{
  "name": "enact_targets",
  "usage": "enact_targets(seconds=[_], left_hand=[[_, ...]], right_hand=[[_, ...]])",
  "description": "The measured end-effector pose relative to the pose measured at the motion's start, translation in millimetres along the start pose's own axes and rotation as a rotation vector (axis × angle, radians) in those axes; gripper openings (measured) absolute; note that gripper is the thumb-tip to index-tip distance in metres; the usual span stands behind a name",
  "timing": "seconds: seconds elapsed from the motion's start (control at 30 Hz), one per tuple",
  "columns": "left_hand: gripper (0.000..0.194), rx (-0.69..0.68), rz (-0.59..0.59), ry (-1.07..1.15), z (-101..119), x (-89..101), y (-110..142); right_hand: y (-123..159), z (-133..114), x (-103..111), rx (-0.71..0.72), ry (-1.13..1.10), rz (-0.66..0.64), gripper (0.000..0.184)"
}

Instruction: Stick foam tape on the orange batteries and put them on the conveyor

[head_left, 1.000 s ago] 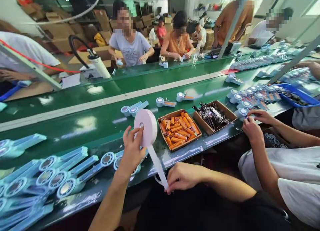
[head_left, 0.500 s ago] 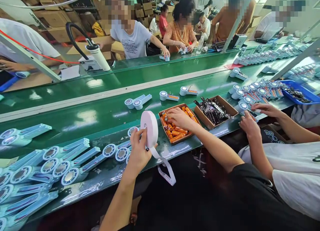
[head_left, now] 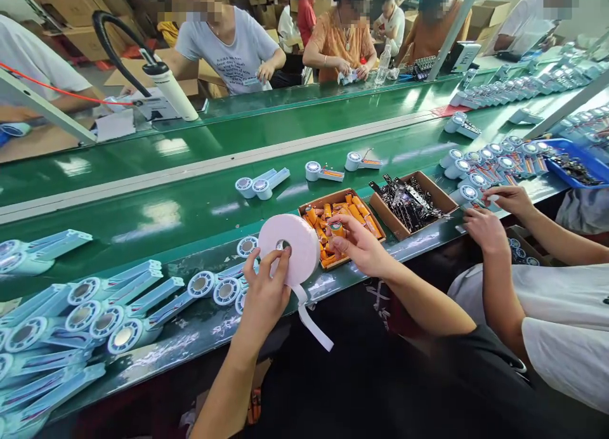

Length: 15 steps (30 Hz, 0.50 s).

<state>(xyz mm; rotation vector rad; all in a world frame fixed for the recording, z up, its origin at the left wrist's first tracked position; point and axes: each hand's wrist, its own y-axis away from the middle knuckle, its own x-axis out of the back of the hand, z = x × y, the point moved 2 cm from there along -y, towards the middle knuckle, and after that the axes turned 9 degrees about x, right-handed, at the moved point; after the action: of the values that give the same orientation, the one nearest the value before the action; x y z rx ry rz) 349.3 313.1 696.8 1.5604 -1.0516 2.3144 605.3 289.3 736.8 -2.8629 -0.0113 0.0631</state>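
Note:
My left hand grips a roll of white tape by its core, its flat face turned toward me. A loose strip of tape hangs from the roll's underside. In my right hand an orange cylindrical battery is pinched between thumb and fingers, just above the near side of a cardboard box of similar batteries. Right of that box stands another cardboard box heaped with thin dark circuit strips.
Light-blue fan housings crowd the bench at left; several more lie on the green conveyor belt. A co-worker's hands work at right, near a blue tray. Other people sit across the belt beside a white cylindrical tool.
My right hand has drawn back toward me from inside the battery box, bringing a battery. My left hand has turned the tape roll so its flat face shows.

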Motion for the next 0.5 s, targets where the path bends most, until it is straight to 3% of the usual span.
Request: enact_targets(seconds=[0.07,0.17,0.37,0.5], left_hand=[[0.094,-0.012,-0.008,0.003,0.7,1.1,0.1],[0.084,-0.042,0.018,-0.038,2.9,2.6,0.0],[0.067,0.005,0.065,-0.09,6.6,2.3,-2.1],[0.073,-0.035,0.054,-0.135,6.2,5.3,-5.8]], right_hand=[[1.1,-7.4,5.3,0.063,0.218,-0.023,0.039],[2.3,-10.8,8.9,0.064,0.403,-0.013,0.044],[4.9,14.2,3.5,-0.028,0.349,-0.076,0.051],[0.4,17.6,16.7,-0.094,0.268,-0.139,0.054]])
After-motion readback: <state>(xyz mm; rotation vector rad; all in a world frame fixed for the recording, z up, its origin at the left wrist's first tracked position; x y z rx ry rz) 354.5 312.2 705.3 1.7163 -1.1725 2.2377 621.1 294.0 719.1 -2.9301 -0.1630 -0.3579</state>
